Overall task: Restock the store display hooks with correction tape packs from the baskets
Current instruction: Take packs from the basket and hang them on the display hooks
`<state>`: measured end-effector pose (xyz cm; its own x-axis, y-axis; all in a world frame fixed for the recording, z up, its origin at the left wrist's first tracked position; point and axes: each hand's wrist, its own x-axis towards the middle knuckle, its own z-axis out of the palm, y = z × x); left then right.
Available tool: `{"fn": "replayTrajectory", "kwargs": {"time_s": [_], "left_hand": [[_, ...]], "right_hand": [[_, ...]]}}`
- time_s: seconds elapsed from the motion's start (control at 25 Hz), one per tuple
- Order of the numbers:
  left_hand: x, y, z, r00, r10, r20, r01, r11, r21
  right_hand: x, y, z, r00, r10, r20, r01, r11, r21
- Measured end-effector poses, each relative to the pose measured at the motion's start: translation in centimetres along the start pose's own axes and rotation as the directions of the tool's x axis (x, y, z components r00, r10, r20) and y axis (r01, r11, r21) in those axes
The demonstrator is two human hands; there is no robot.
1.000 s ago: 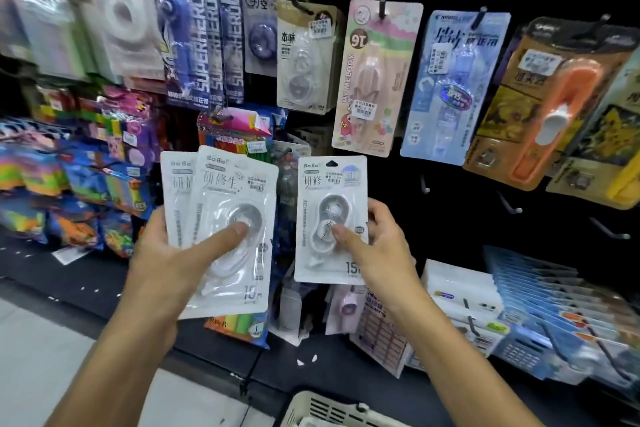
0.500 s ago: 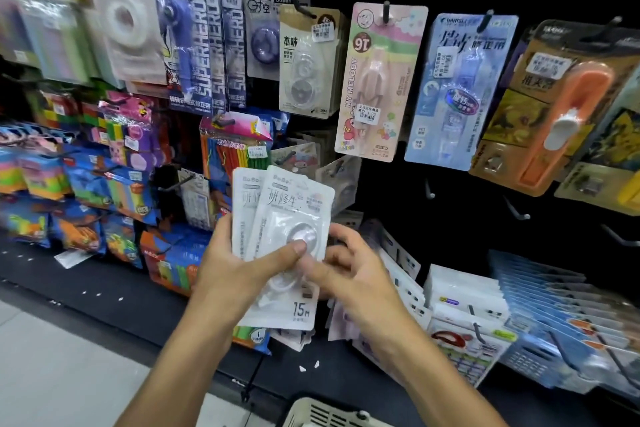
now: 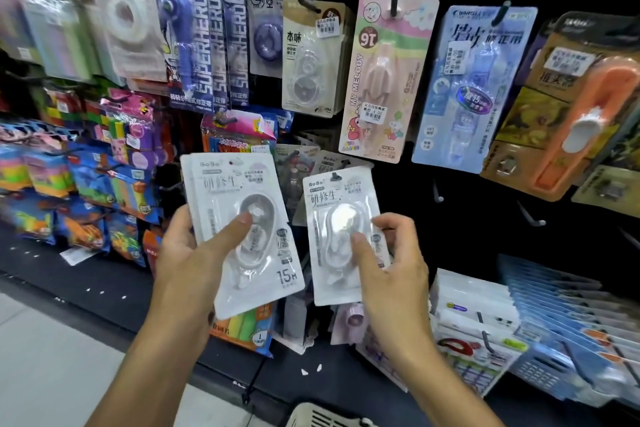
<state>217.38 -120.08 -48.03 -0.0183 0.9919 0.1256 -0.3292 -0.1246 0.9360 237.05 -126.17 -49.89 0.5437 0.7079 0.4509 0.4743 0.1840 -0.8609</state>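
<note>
Right hand (image 3: 388, 267) now lifts one pack (image 3: 341, 239) clear of the stack (image 3: 242, 218).
Left hand (image 3: 194, 253) grips the stack; both thumbs press the blisters. Light, stiff card: pinch its edges.

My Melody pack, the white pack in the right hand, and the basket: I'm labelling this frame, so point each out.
My Melody pack (image 3: 382, 80), head view, on the pink tape body.
White correction tape pack (image 3: 337, 236) in the right hand (image 3: 391, 274), head view, on the blister.
Basket (image 3: 325, 418), head view, on its slotted rim.
</note>
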Motion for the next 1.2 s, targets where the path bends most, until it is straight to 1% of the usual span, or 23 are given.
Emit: {"fn": "replayTrajectory", "kwargs": {"time_s": [0.04, 0.08, 0.12, 0.16, 0.2, 0.24, 0.28, 0.32, 0.36, 0.4, 0.52, 0.56, 0.64, 0.68, 0.76, 0.84, 0.88, 0.96, 1.04, 1.12, 1.2], "left_hand": [[0.1, 0.2, -0.2, 1.000, 0.012, 0.007, -0.012, 1.000, -0.014], [0.2, 0.2, 0.0, 1.000, 0.017, 0.020, -0.017, 1.000, -0.023], [0.2, 0.0, 0.2, 0.999, 0.017, 0.033, -0.016, 1.000, -0.020], [0.1, -0.4, 0.6, 0.999, 0.012, 0.045, -0.011, 1.000, -0.009], [-0.1, -0.8, 1.1, 0.998, 0.010, 0.057, -0.011, 1.000, 0.005], [-0.3, -1.1, 1.4, 0.997, 0.014, 0.072, -0.015, 1.000, 0.022], [-0.3, -1.4, 1.7, 0.995, 0.018, 0.094, -0.022, 0.999, 0.039], [-0.4, -1.4, 1.9, 0.993, 0.015, 0.120, -0.022, 0.998, 0.054], [-0.3, -1.4, 2.2, 0.989, 0.005, 0.147, -0.015, 0.998, 0.066], [-0.2, -1.4, 2.3, 0.985, -0.014, 0.171, 0.002, 0.998, 0.069], [0.5, -1.4, 2.0, 0.973, -0.109, 0.205, 0.110, 0.994, 0.010], [0.6, -1.4, 2.0, 0.970, -0.118, 0.212, 0.120, 0.993, 0.001], [0.7, -1.5, 2.2, 0.976, -0.082, 0.202, 0.079, 0.997, 0.020], [0.8, -1.4, 2.2, 0.983, -0.062, 0.171, 0.056, 0.998, 0.039], [0.7, -1.3, 2.2, 0.994, -0.055, 0.090, 0.050, 0.997, 0.050], [0.7, -1.3, 1.8, 0.997, -0.064, 0.030, 0.064, 0.998, 0.021], [0.7, -1.2, 1.6, 0.998, -0.069, 0.011, 0.069, 0.998, 0.001], [0.7, -0.9, 1.0, 0.999, -0.054, -0.009, 0.053, 0.998, -0.017], [0.7, -0.8, 0.7, 1.000, -0.011, -0.003, 0.011, 1.000, -0.001], [0.7, -1.1, 0.8, 1.000, 0.016, 0.010, -0.016, 0.999, 0.030], [0.7, -1.8, 1.5, 0.999, 0.016, 0.033, -0.019, 0.997, 0.071]], "right_hand": [[0.5, -0.1, 0.7, 1.000, -0.010, 0.012, 0.010, 1.000, -0.016], [1.4, -0.2, 1.3, 0.999, 0.024, 0.029, -0.024, 1.000, -0.020], [2.4, -0.3, 1.7, 0.993, 0.097, 0.065, -0.097, 0.995, -0.014], [3.2, -0.2, 1.9, 0.977, 0.177, 0.120, -0.175, 0.984, -0.025], [3.5, -0.2, 1.8, 0.957, 0.229, 0.177, -0.224, 0.973, -0.052], [3.2, -0.1, 1.7, 0.944, 0.231, 0.237, -0.225, 0.973, -0.053], [2.4, 0.0, 1.6, 0.936, 0.183, 0.301, -0.199, 0.980, 0.024], [1.3, 0.1, 1.7, 0.922, 0.125, 0.366, -0.199, 0.964, 0.174], [0.4, 0.0, 1.6, 0.904, 0.093, 0.418, -0.237, 0.921, 0.309], [-0.1, 0.0, 1.6, 0.895, 0.091, 0.438, -0.278, 0.880, 0.385], [0.5, -0.6, 1.6, 0.886, 0.167, 0.433, -0.384, 0.789, 0.480], [0.8, -0.8, 1.4, 0.877, 0.177, 0.447, -0.405, 0.772, 0.490], [0.9, -1.3, 0.9, 0.873, 0.157, 0.461, -0.393, 0.786, 0.477], [0.8, -1.4, 0.8, 0.880, 0.144, 0.452, -0.376, 0.793, 0.479], [0.8, -1.7, 0.7, 0.907, 0.175, 0.384, -0.357, 0.804, 0.476], [0.8, -1.4, 0.1, 0.932, 0.250, 0.263, -0.339, 0.858, 0.385], [0.8, -1.1, -0.2, 0.940, 0.273, 0.203, -0.324, 0.900, 0.291], [0.4, -0.8, -0.5, 0.961, 0.231, 0.151, -0.248, 0.962, 0.112], [0.6, -0.9, 0.1, 0.970, 0.201, 0.139, -0.210, 0.976, 0.053], [1.6, -1.3, 0.9, 0.949, 0.285, 0.131, -0.298, 0.950, 0.090], [2.3, -1.3, 0.8, 0.900, 0.391, 0.193, -0.423, 0.891, 0.167]]}}
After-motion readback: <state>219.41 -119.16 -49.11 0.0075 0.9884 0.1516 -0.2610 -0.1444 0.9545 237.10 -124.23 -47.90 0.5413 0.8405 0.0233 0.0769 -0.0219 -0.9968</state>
